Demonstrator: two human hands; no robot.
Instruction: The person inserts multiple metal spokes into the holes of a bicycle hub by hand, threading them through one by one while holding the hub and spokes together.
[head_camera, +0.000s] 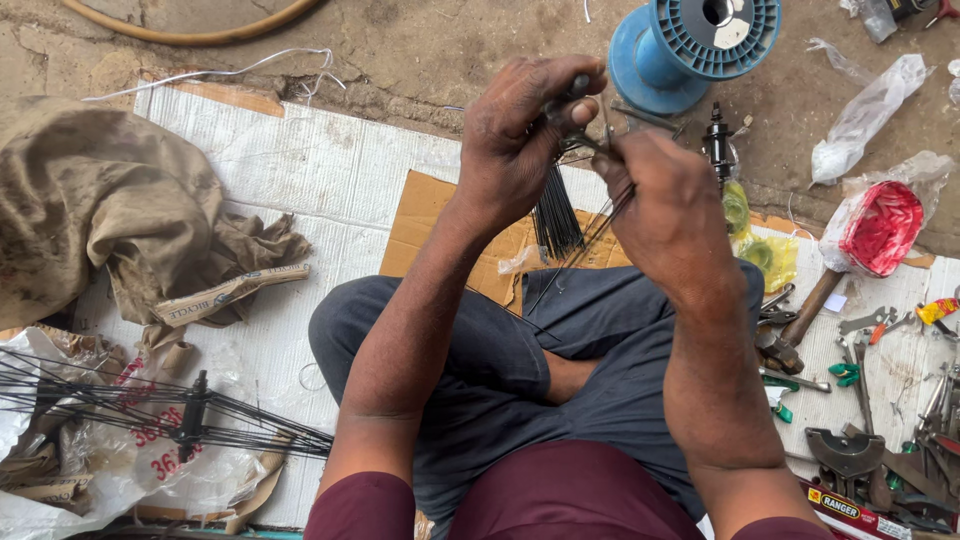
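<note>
Legs (520, 370) crossed at the bottom of the view, dark trousers, the person sitting on white sacking (310, 180) over bare ground. Both forearms come up from the maroon sleeves and meet above the lap. Left hand (520, 135) is curled shut, thumb and fingers pinching the top of a bundle of thin black spokes (556, 215); the spokes hang down and fan out below the fist, over a sheet of cardboard (430, 215). Right hand (665, 215) is closed too, fingers pinched at the same spot just beside the left, with a few loose spokes slanting down under its palm toward the lap. What small metal part sits between the fingertips, I cannot tell.

Off to the left, near the knee, a hub with spokes (190, 415) lies on crumpled plastic, and beyond it a heap of brown cloth (100, 195). To the right, tools (880, 400) are scattered on the sacking: spanners, a hammer (800, 320), green-handled bits. Farther out on that side, a bag with red contents (880, 228) and a clear plastic bag (865, 115). Just past the hands stands a black hub (717, 145), and behind it, on the ground, a blue spool (690, 45) lying tipped on its side.
</note>
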